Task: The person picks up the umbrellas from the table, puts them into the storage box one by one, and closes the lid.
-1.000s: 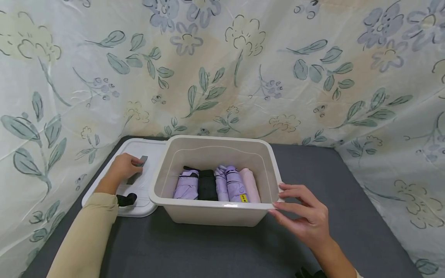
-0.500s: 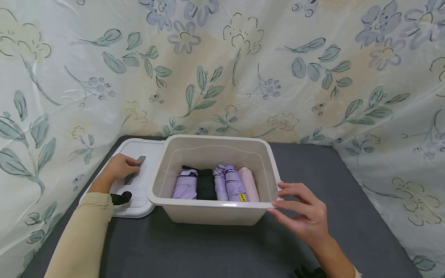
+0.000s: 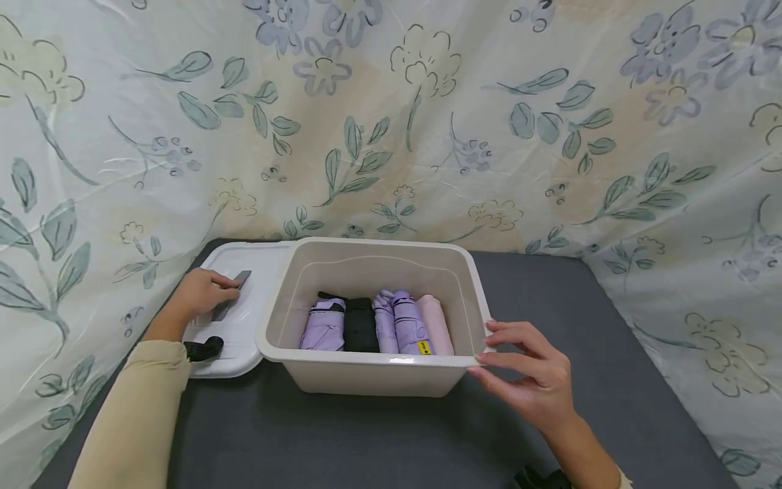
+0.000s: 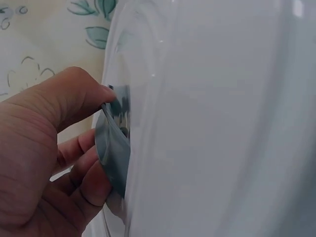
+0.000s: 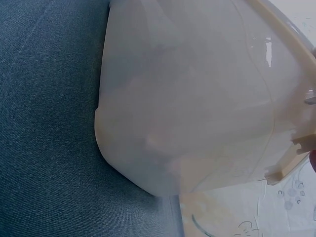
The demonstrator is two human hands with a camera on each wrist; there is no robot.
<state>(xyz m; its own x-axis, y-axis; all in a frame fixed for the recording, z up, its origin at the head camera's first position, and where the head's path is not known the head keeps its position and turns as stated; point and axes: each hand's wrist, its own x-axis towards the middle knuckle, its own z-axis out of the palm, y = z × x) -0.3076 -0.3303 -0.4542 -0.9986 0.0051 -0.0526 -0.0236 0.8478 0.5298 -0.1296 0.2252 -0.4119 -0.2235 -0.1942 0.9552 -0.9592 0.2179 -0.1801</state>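
Note:
In the head view my left hand (image 3: 204,293) pinches a grey latch (image 3: 231,299) on the white lid (image 3: 244,353). The left wrist view shows the thumb and curled fingers on both sides of this latch (image 4: 114,148), at the lid's edge. Right of the lid stands a beige storage box (image 3: 379,377), overlapping part of it. My right hand (image 3: 531,377) grips the box's rim at the front right corner, fingers above and thumb lower. Inside lie several folded umbrellas: lilac (image 3: 411,324), black (image 3: 360,326) and pink (image 3: 435,326). The right wrist view mostly shows the box's outer wall (image 5: 187,108).
A dark grey cloth (image 3: 379,441) covers the table under the box and lid. Floral fabric (image 3: 366,122) hangs close behind and along both sides. Dark straps (image 3: 204,348) sit at the wrists.
My left hand has shifted slightly to the left, and the lid has moved with it. The right hand keeps its hold on the box's corner.

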